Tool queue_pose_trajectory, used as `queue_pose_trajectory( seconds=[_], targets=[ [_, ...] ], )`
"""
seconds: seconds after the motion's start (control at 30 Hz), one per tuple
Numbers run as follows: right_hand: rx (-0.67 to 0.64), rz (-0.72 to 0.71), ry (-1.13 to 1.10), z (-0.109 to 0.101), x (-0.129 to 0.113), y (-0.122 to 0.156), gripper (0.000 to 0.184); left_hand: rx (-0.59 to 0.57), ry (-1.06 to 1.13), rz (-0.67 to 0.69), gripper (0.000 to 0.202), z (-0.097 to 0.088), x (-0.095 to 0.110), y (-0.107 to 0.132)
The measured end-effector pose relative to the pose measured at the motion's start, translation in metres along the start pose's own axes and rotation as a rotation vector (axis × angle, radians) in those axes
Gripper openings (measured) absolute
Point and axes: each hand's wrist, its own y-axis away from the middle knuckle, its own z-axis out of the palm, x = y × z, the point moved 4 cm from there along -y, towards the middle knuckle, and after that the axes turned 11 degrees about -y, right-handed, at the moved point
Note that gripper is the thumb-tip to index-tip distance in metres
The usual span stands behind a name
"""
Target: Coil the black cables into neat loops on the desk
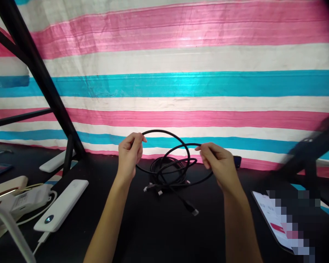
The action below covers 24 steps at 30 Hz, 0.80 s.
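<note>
A black USB cable (164, 130) hangs in wide loops between my two hands, above the black table. My left hand (131, 151) pinches one stretch of it with closed fingers. On the other side my right hand (218, 159) is closed on another part of the cable. Below the raised loops lies a tangled coil of black cable (168, 170); several metal plug ends stick out around it. One USB plug (193, 211) points toward me at the front of the coil. Whether the loops and the coil are all one cable I cannot tell.
At left lie a white power bank (67, 202) with a cord plugged in, a white power strip (30, 201) and a black metal frame (48, 89). A phone (274, 223) rests at right. Behind hangs a striped plastic sheet (181, 84).
</note>
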Motion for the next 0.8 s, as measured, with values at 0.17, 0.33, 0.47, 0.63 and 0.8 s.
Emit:
queue_pose_trajectory(
  seconds=[0.17,0.33,0.47,0.63,0.8],
  targets=[
    [-0.052,0.054,-0.032,0.006,0.007,0.000,0.030,0.181,0.221,-0.006,0.031,-0.007,0.003,-0.002],
    [0.152,0.127,-0.175,-0.008,0.017,-0.008,0.034,0.294,0.370,-0.031,0.027,-0.032,0.005,-0.011],
    [0.353,0.172,-0.444,-0.019,0.022,-0.011,0.038,0.425,0.405,-0.002,0.027,-0.054,0.005,-0.013],
    [0.518,0.075,-0.739,-0.038,0.023,-0.012,0.032,0.617,0.498,-0.065,0.033,-0.080,0.000,-0.011],
    [0.513,-0.040,-0.732,-0.054,0.021,-0.011,0.027,0.608,0.485,-0.001,0.031,-0.097,0.004,-0.011]
  ],
)
